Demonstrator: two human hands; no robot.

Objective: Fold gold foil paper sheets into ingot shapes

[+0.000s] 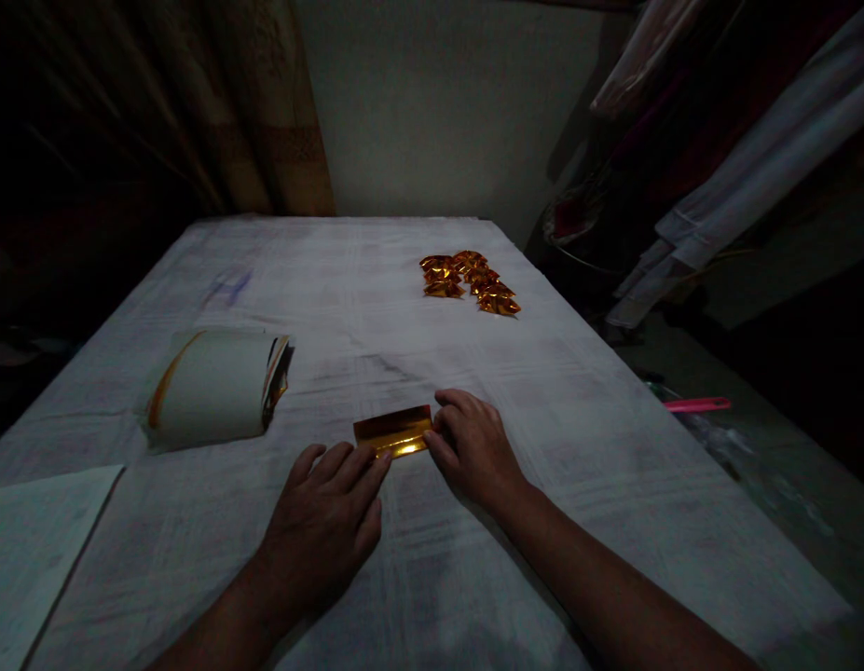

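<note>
A small sheet of shiny gold foil paper [393, 432], with a crease along its length, lies on the table in front of me. My right hand [473, 447] pinches its right end between thumb and bent fingers. At its lower left edge, the fingertips of my left hand [326, 513] press on the paper, the fingers stretched out and the thumb apart from it. Left of the hands lies a thick folded bundle [212, 391] with a pale cover and gold edges at its right end. Several crumpled-looking gold foil pieces [466, 280] sit in a cluster farther back.
A wrinkled whitish cloth covers the table [543, 391]. A pale flat sheet or board [40, 550] lies at the near left. Curtains [264, 112] hang behind on the left, clothes [746, 158] on the right. A pink handle [697, 404] shows beyond the table's right edge.
</note>
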